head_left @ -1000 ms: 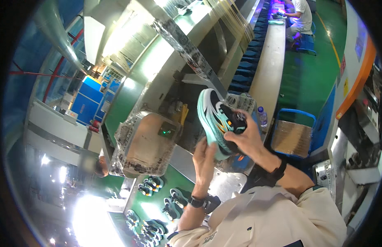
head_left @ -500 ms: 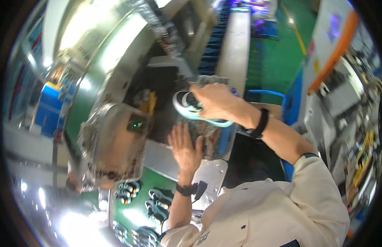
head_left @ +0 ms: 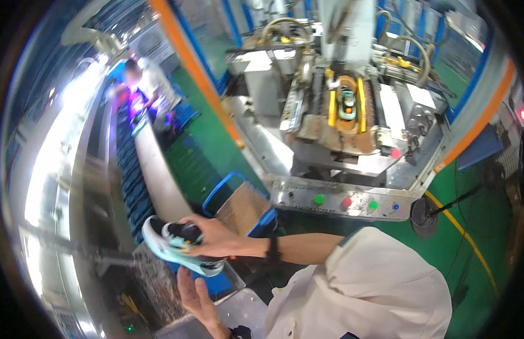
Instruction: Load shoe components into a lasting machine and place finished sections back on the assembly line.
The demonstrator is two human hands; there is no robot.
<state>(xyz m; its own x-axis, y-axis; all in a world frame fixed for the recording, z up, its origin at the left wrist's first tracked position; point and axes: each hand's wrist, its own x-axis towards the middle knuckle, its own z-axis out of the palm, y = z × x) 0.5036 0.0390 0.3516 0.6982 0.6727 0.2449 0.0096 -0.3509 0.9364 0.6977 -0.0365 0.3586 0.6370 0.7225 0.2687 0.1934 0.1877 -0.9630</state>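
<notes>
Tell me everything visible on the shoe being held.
Sports-type shoe: a pale mint, foam-looking sole under a white, grey and black upper with small orange accents. It is tilted, its length slanting from upper left to lower right in the picture. The right-hand grip clasps its top, hiding part of it. The open left-hand grip is just below; contact is unclear. A blue surface shows beneath. Lacing detail isn't readable.

white glare [head_left: 47, 164] left | purple glow [head_left: 138, 101] by co-worker [head_left: 161, 87] | black corners, bent edges
</notes>
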